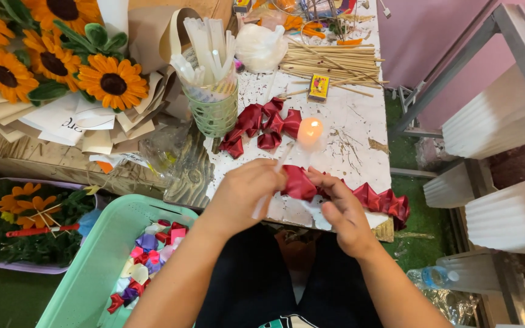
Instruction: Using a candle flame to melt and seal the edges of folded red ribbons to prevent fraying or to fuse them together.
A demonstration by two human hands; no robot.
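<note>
Over the near edge of the surface (347, 130), a dark red ribbon (302, 182) is folded between both hands; the right hand (341, 209) pinches its fold from the right, thumb and fingers closed on the satin, and the left hand (244, 191) presses against it from the left while gripping a whitish glue stick (273, 182) that slants up toward the candle (309, 129); the ribbon trails off to the right as a chain of red loops (384, 200) lying along the surface's edge. Just beyond the hands the candle burns, small and lit, on the paint-scarred white top; to its left lies a cluster of finished red bows (261, 124), touching one another; behind them stands a green mesh cup (214, 109) packed with upright glue sticks; further back a white plastic bag (259, 45), a bundle of thin wooden sticks (329, 61) and a small yellow box (319, 86) just beside the sticks. At upper left, sunflowers (50, 58) rest on folded brown and white paper (92, 121). Below the surface, at lower left, a mint-green basket (92, 267) holds red, purple and white bows (147, 261); more sunflowers sit in a tray (19, 267) further left. At lower right a plastic bottle (435, 276) lies near white corrugated panels (505, 212).
</note>
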